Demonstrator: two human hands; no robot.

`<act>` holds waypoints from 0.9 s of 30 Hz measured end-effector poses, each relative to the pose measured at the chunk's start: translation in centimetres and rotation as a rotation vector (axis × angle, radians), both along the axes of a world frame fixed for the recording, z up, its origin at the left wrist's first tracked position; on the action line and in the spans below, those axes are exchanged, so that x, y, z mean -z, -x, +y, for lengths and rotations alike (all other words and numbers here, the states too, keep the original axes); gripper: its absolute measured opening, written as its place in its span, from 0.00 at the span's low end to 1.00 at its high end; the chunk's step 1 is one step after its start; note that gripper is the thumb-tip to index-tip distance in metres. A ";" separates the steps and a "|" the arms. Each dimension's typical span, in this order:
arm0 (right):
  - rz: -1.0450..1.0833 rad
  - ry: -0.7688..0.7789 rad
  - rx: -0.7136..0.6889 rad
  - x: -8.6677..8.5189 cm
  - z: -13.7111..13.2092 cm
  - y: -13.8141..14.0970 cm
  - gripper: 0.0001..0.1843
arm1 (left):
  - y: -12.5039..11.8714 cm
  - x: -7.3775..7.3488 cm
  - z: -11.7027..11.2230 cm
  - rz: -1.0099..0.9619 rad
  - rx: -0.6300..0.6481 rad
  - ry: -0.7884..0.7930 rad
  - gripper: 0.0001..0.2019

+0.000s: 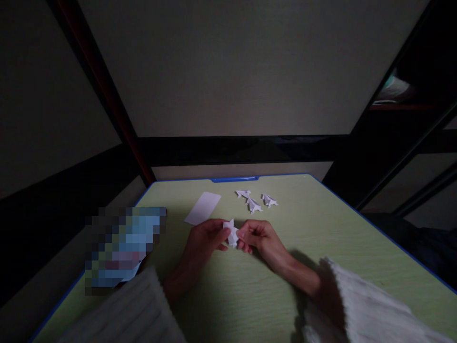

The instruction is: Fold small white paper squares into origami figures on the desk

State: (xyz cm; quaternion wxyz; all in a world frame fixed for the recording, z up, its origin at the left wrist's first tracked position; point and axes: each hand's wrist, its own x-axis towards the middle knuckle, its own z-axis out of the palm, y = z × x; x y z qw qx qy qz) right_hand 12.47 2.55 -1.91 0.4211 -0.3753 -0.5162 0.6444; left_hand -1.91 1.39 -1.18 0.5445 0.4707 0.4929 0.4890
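My left hand [203,240] and my right hand [259,238] meet over the middle of a light green table [321,247]. Both pinch a small folded white paper piece [231,232] between their fingertips, just above the tabletop. The paper is crumpled into a pointed shape. White knitted sleeves cover both forearms.
A flat white paper rectangle [203,208] lies behind my left hand. Three small folded white paper figures [255,200] sit near the table's far edge. A blurred blue-toned patch [123,247] lies at the table's left edge. Dark frame bars and a pale wall stand behind the table.
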 end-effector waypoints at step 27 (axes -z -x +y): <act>-0.100 -0.093 -0.051 -0.6 -0.2 0.1 0.17 | 0.1 -0.2 -0.2 0.161 -0.042 -0.147 0.13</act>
